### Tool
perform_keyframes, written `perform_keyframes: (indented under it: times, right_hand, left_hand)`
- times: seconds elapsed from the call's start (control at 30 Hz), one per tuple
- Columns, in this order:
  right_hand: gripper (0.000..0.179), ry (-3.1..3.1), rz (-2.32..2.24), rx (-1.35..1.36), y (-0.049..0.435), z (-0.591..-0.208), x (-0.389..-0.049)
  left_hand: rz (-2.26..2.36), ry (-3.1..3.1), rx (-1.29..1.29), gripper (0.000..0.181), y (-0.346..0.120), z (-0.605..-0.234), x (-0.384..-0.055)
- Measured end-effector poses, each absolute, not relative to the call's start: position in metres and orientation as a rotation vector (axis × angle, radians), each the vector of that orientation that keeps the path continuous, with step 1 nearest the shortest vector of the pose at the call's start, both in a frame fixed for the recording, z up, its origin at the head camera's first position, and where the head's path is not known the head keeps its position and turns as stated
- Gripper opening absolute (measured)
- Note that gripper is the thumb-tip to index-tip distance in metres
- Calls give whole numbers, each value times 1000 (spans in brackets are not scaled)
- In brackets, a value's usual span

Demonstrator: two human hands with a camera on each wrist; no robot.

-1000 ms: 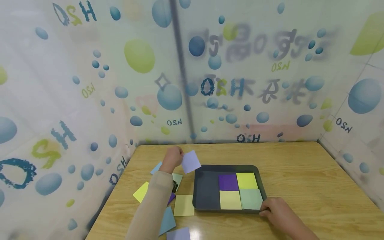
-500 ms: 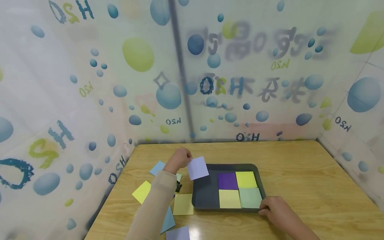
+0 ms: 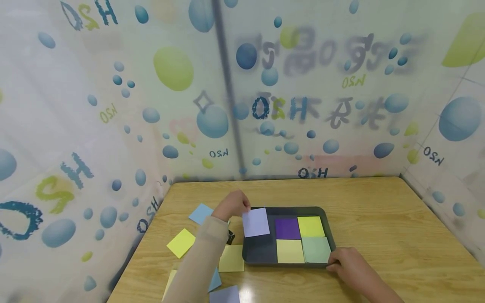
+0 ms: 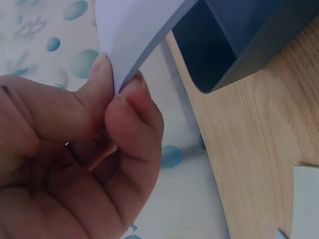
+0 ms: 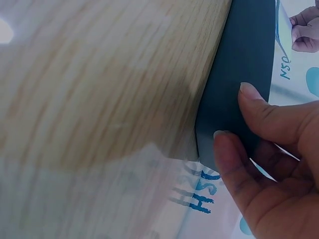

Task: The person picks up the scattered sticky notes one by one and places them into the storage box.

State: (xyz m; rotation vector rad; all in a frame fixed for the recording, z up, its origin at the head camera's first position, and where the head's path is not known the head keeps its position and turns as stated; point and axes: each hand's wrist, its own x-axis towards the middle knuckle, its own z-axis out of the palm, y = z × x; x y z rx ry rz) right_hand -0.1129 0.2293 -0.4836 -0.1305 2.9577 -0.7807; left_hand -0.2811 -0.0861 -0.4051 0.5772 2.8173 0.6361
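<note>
Left grip [image 3: 232,204] rightward, lilac note [image 3: 256,223] over tray [image 3: 260,251]

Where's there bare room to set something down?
Bare: the wooden table right of the dark grey rectangular tray and the right hand, and the strip behind the tray; also the tray's front-left corner, beside the square cream paper. Crowded: left of the tray, with a square yellow paper, a square light-blue paper and the left arm.

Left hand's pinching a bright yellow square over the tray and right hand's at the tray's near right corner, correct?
Almost: the square the left hand pinches over the tray is lilac, not yellow, as the head view shows. The rest holds.
</note>
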Motion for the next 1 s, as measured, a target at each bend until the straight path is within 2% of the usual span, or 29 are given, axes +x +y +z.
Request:
perform_keyframes:
  times: [0.13,0.67,1.0]
  right_hand:
    - [17,2958,-785,-151,230,-484,-113]
    - [16,2962,-788,-231,233,-487,-114]
    - [16,2972,-793,-268,234,-487,-113]
  left_hand:
    - [580,2782,547,28,-81,-404,-279]
    - [511,2617,503,17,-63,-414,-264]
    - [486,2565,476,25,-59,-427,-263]
